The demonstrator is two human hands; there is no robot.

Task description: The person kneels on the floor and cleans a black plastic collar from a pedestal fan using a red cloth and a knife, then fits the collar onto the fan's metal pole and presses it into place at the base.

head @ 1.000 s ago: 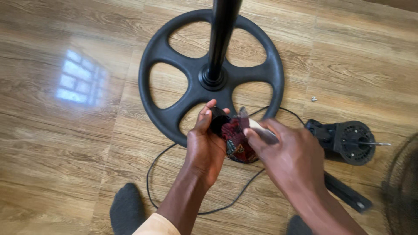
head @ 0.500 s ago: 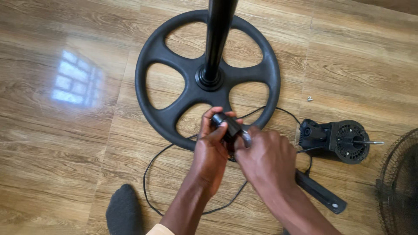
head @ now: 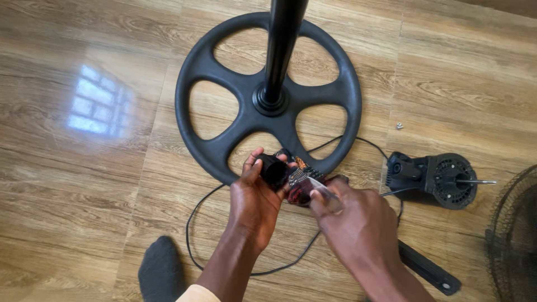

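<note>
I see the left hand clamped around a small motor part, a black cap with red-brown windings showing, held just above the wooden floor near the rim of the round black fan base. The right hand has its grip closed on a thin metal tool, its tip touching the windings.

My worry is the tool tip: it rests on fine wire, and I judge that a slip or a hard pry could nick the windings or jab the left fingers curled right beside it. The black cable loops on the floor under both wrists, so a snag could tug the part. 1 small screw lies loose on the floor, well apart and easy to lose. The motor housing and fan grille sit to the right.
</note>
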